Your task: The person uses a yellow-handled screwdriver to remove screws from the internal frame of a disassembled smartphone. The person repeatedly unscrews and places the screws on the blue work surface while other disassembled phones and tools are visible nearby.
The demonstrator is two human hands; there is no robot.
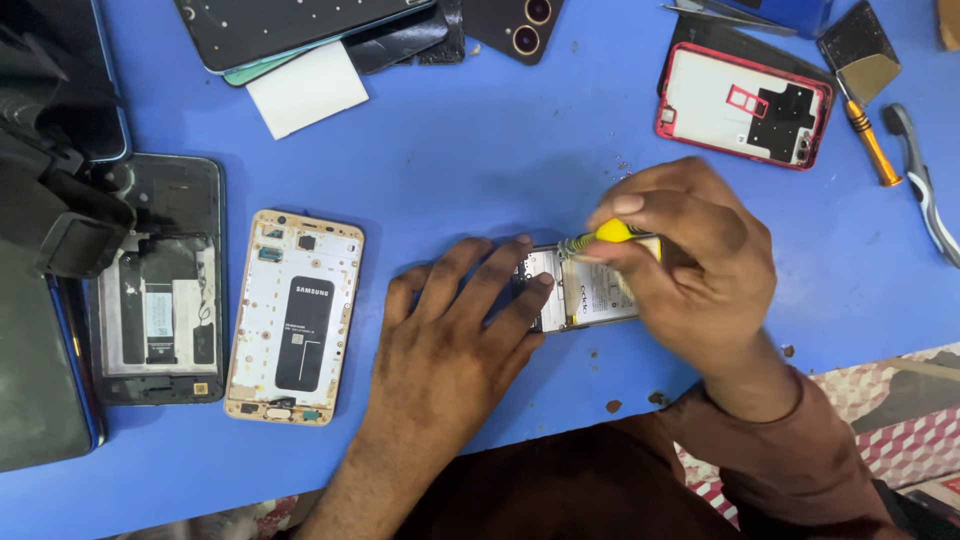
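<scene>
Blue table (pixel 480 150) surface is carrying a spread of opened phones and tools, and near its front edge, a little right of centre, an opened phone (pixel 585 290) is lying flat with its silvery inner plate facing up. The left hand (pixel 450 340) is resting on it released, fingers spread, with the fingertips pressing down on the phone's left end. The right hand (pixel 690 265) is clenching around a yellow-handled screwdriver (pixel 610 233), its fingers pinching the handle just above the far edge of the phone; the tip is hidden, so I cannot tell exactly where it is touching. To the left, well apart from the hands, a gold-framed phone (pixel 295 315) is lying open with its back off, and further left a black phone body (pixel 160 285) is lying beside it. At the far right a red phone frame (pixel 745 105) is sitting with its white inner side up, and just right of it an orange-handled screwdriver (pixel 870 145) and grey tweezers (pixel 920 180) are lying. At the far left a white card (pixel 307 88) is peeking out from under a stack of dark phone parts.
</scene>
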